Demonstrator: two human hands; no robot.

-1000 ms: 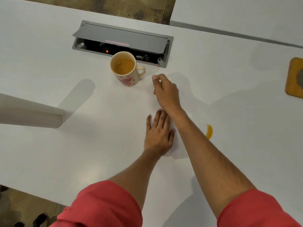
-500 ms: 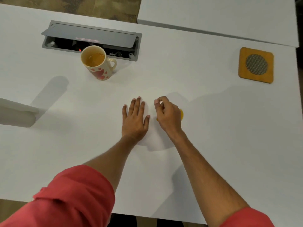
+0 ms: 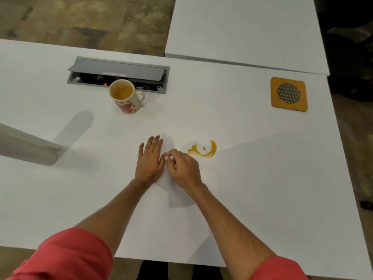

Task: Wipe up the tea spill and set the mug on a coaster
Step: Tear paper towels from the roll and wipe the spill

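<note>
A cream mug (image 3: pixel 126 96) with red hearts, holding tea, stands upright near the back of the white table (image 3: pixel 262 178). An amber tea spill (image 3: pixel 204 150) lies at mid-table. A square wooden coaster (image 3: pixel 288 94) with a round mesh centre lies bare at the far right. My left hand (image 3: pixel 150 159) rests flat, fingers spread, on a thin white tissue (image 3: pixel 168 143) that barely shows against the table. My right hand (image 3: pixel 184 168) is just left of the spill, its thumb and forefinger pinched together at the tissue beside my left hand.
An open grey cable box (image 3: pixel 119 74) is set into the table right behind the mug. A white slanted object (image 3: pixel 26 147) juts in from the left. A second white table (image 3: pixel 242 31) adjoins at the back right. The table's right edge runs just past the coaster.
My right hand drew back from near the mug's handle to beside my left hand, passing over the spill, which now shows in full. My left hand stayed flat on the tissue.
</note>
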